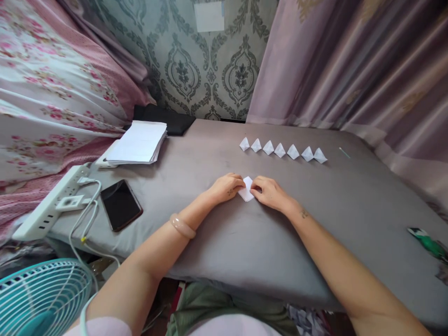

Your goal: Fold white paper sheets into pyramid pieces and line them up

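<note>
A small folded white paper [248, 192], diamond-shaped, lies between my two hands on the grey-covered table [196, 196]. My left hand [228, 187] pinches its left edge, the fingers bent over the paper. On the opposite edge, the fingers of my right hand [269, 191] are closed on the paper too. Farther back and to the right stands a row of several folded white paper pieces [280, 150], each with a pointed top.
At the left are a stack of white paper [140, 142], a black phone [121, 205] and a white power strip [52, 205] with cables. A teal fan [45, 296] stands at the lower left. A green-handled tool [429, 242] lies at the right edge.
</note>
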Tool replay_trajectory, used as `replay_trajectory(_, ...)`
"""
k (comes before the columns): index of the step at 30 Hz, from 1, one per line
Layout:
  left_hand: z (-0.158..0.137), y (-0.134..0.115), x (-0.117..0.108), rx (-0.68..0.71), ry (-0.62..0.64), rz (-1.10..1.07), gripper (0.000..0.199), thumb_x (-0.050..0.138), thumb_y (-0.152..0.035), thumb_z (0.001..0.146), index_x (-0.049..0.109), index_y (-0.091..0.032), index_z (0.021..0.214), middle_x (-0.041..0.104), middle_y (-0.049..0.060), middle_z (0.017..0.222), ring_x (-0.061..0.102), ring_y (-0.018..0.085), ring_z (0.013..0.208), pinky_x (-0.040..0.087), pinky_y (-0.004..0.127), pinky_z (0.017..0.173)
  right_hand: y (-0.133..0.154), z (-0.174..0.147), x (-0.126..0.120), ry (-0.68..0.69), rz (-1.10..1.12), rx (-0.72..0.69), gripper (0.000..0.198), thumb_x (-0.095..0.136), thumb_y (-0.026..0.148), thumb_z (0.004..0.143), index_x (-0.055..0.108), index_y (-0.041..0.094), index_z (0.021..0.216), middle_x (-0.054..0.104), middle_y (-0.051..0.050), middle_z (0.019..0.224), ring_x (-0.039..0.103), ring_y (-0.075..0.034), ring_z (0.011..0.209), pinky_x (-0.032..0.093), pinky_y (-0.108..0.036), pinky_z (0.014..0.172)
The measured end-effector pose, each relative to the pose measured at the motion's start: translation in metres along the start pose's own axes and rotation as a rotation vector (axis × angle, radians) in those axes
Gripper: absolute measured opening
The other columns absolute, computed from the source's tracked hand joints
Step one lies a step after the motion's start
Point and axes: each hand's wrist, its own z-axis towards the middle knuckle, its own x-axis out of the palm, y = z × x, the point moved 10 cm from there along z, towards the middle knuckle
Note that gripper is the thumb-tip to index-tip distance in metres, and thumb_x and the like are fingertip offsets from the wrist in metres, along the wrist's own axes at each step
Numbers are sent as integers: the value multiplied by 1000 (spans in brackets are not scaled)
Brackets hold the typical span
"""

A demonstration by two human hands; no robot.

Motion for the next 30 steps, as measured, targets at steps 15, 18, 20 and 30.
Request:
replay_trajectory(15,-17,10,-11,23,-38,-224,19,59,-25,87,66,-16,102,63,10,114,63,17,95,50,29,87,22,-33,0,-52,-182,-26,38,40,23,92,61,27,123,58,-10,109,54,-23,95,46,-36,80)
replay_trajectory(18,-17,13,-9,2,-42,-221,21,60,-28,87,67,-17,103,63,11,115,64,18,97,50,30,88,21,-32,1,-58,-168,-10,37,41,25,92,62,26,123,58,-10,109,53,-23,95,45,-37,81)
replay_trajectory(20,-17,13,-10,4,-48,-216,21,57,-29,89,67,-17,103,63,11,115,63,18,100,49,30,91,19,-32,1,-69,-137,6,35,45,28,91,62,26,121,58,-9,108,53,-23,97,46,-37,82)
replay_trajectory(30,-18,17,-11,-103,-102,-171,25,52,-32,92,68,-14,92,61,12,115,64,15,86,51,28,84,-5,-24,1,-210,23,104,25,43,23,93,68,22,97,62,-7,101,56,-21,99,47,-33,84)
